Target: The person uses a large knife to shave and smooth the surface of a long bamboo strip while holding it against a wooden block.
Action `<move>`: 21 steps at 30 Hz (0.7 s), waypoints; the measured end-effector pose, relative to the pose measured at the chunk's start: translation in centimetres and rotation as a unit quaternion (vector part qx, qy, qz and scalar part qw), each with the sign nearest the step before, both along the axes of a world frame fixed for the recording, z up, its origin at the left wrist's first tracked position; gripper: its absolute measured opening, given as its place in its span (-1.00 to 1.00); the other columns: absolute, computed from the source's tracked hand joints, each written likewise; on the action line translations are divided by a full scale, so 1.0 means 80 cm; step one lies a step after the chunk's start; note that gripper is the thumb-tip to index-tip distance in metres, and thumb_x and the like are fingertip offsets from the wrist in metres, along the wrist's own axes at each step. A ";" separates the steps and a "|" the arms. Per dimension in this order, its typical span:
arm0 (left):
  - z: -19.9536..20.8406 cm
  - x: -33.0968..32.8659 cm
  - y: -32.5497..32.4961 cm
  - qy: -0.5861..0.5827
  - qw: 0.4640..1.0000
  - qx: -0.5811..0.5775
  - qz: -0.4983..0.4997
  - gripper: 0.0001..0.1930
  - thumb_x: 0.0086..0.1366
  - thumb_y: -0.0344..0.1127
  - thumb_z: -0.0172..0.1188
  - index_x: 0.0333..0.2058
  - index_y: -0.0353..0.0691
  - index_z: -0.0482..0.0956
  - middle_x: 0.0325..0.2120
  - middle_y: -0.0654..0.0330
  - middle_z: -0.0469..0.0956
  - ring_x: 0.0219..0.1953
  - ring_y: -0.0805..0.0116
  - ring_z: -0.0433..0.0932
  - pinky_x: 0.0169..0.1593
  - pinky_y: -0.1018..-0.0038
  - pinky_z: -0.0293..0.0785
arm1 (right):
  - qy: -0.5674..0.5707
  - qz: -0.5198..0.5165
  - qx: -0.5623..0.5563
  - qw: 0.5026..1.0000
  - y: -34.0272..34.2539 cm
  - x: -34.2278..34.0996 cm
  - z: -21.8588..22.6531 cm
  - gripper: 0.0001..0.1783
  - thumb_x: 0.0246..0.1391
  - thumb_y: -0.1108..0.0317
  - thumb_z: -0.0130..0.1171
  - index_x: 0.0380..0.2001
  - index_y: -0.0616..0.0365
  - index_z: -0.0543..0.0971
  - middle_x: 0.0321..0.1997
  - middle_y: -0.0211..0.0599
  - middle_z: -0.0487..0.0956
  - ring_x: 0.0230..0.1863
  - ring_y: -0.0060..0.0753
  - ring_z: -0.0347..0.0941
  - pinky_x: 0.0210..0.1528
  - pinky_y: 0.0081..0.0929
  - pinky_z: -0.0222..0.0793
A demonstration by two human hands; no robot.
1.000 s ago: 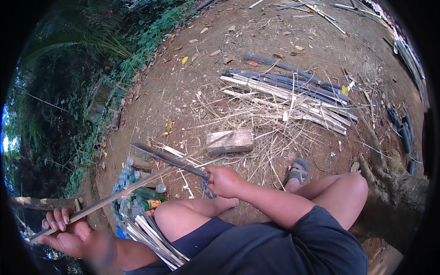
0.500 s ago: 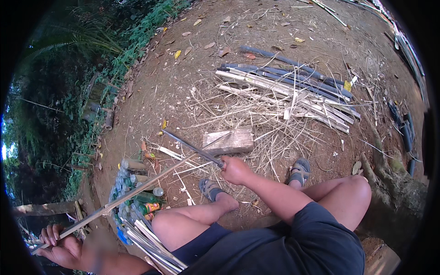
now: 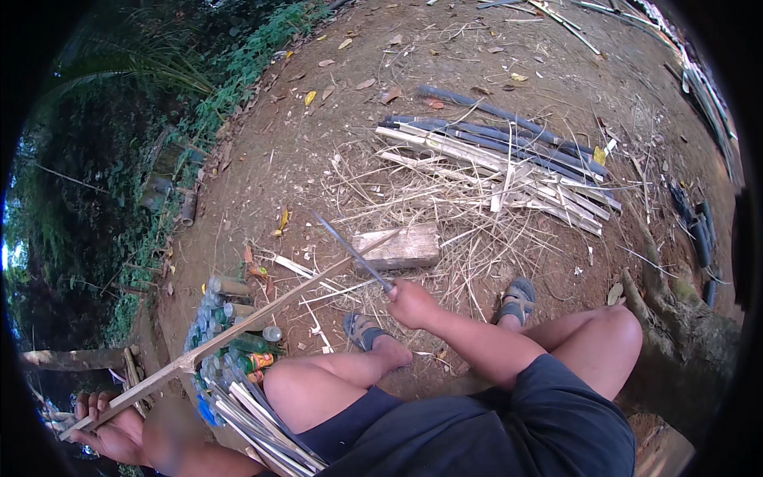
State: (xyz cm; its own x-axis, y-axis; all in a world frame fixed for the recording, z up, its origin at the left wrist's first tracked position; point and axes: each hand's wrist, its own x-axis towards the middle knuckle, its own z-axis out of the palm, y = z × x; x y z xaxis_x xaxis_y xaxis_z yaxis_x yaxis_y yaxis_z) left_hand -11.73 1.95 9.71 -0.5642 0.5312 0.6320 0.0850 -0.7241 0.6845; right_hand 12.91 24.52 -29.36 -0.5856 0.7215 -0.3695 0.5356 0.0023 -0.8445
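My left hand is closed round the near end of a long bamboo strip at the lower left. From there the strip slants up and right, with a pale node partway along. Its far end lies over a rectangular wooden block on the ground. In my right hand is the handle of a long-bladed knife, its tip pointing up and left. The blade crosses the strip just beside the block; whether the two touch I cannot tell.
Beyond the block lie split bamboo pieces, dark poles and scattered shavings. Bottles stand left of my knee, above a bundle of strips. Tree roots rise at the right; greenery borders the left.
The knife has shifted slightly right along the strip towards the block, its blade now turned more steeply. My left hand and the strip's near end have moved slightly.
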 end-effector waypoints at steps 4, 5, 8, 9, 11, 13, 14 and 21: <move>-0.004 -0.027 -0.033 0.029 0.999 0.020 0.029 -0.60 0.43 0.03 -0.16 -0.40 -0.22 0.24 -0.57 0.26 0.20 -0.52 0.42 0.23 -0.30 0.45 0.24 | 0.134 0.131 0.082 0.979 -0.038 -0.026 0.114 -0.80 0.03 0.32 0.04 -0.30 0.19 0.45 -0.39 0.05 0.55 -0.27 0.12 0.52 -0.21 -0.01 0.40; -0.004 -0.027 -0.035 0.038 0.999 0.016 0.025 -0.60 0.44 0.02 -0.17 -0.39 -0.22 0.23 -0.58 0.26 0.19 -0.52 0.42 0.22 -0.29 0.45 0.24 | 0.158 0.139 0.099 0.973 -0.048 -0.028 0.130 -0.80 -0.01 0.34 0.05 -0.31 0.19 0.44 -0.41 0.06 0.56 -0.30 0.13 0.52 -0.22 -0.01 0.41; -0.006 -0.024 -0.038 0.035 0.996 0.011 0.079 -0.61 0.44 0.02 -0.16 -0.40 -0.21 0.23 -0.59 0.27 0.19 -0.53 0.44 0.22 -0.31 0.46 0.23 | 0.098 0.131 0.059 0.985 -0.041 -0.027 0.105 -0.80 0.02 0.34 0.07 -0.28 0.17 0.46 -0.34 0.02 0.57 -0.25 0.08 0.53 -0.18 -0.05 0.43; -0.006 -0.029 -0.041 0.033 0.997 0.006 0.075 -0.60 0.44 0.03 -0.16 -0.41 -0.21 0.23 -0.59 0.27 0.19 -0.53 0.45 0.22 -0.31 0.46 0.23 | 0.057 0.121 0.029 0.991 -0.033 -0.024 0.076 -0.81 0.05 0.32 0.07 -0.26 0.16 0.47 -0.29 0.00 0.58 -0.21 0.05 0.54 -0.15 -0.07 0.44; -0.004 -0.046 -0.049 0.029 0.997 -0.003 0.065 -0.59 0.44 0.04 -0.16 -0.41 -0.20 0.23 -0.60 0.28 0.18 -0.53 0.46 0.21 -0.32 0.47 0.22 | -0.035 0.020 -0.034 0.999 0.001 -0.001 -0.005 -0.79 0.08 0.31 0.07 -0.23 0.14 0.49 -0.25 0.01 0.59 -0.16 0.04 0.53 -0.10 -0.10 0.45; -0.011 -0.026 -0.043 0.024 0.997 0.003 0.077 -0.58 0.43 0.05 -0.16 -0.42 -0.19 0.23 -0.60 0.29 0.18 -0.54 0.47 0.21 -0.33 0.49 0.22 | -0.097 0.037 0.052 0.993 0.027 0.032 -0.014 -0.78 0.10 0.30 0.06 -0.21 0.13 0.50 -0.25 0.02 0.58 -0.15 0.04 0.53 -0.08 -0.12 0.45; -0.011 -0.022 -0.041 0.025 0.997 0.008 0.076 -0.58 0.43 0.05 -0.17 -0.43 -0.19 0.23 -0.60 0.29 0.18 -0.54 0.47 0.20 -0.34 0.49 0.22 | -0.080 0.033 0.055 0.995 0.030 0.027 -0.009 -0.78 0.08 0.29 0.06 -0.23 0.14 0.49 -0.29 0.03 0.58 -0.19 0.07 0.53 -0.13 -0.08 0.45; -0.003 -0.030 -0.044 0.028 0.998 -0.001 0.059 -0.59 0.44 0.04 -0.18 -0.43 -0.20 0.23 -0.60 0.28 0.19 -0.53 0.44 0.22 -0.34 0.48 0.23 | 0.129 0.139 0.155 0.970 -0.028 -0.017 0.083 -0.81 -0.05 0.31 0.09 -0.36 0.17 0.42 -0.46 0.00 0.56 -0.35 0.13 0.52 -0.30 0.02 0.39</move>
State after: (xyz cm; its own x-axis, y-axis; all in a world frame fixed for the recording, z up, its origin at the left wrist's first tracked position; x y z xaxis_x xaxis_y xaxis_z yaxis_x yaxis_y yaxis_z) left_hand -14.12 -1.56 9.44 -0.5868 0.4645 0.6633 0.2078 -0.7053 0.6777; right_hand 11.55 22.27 -22.68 -0.8177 0.5751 0.0247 0.2484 0.3912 -0.8862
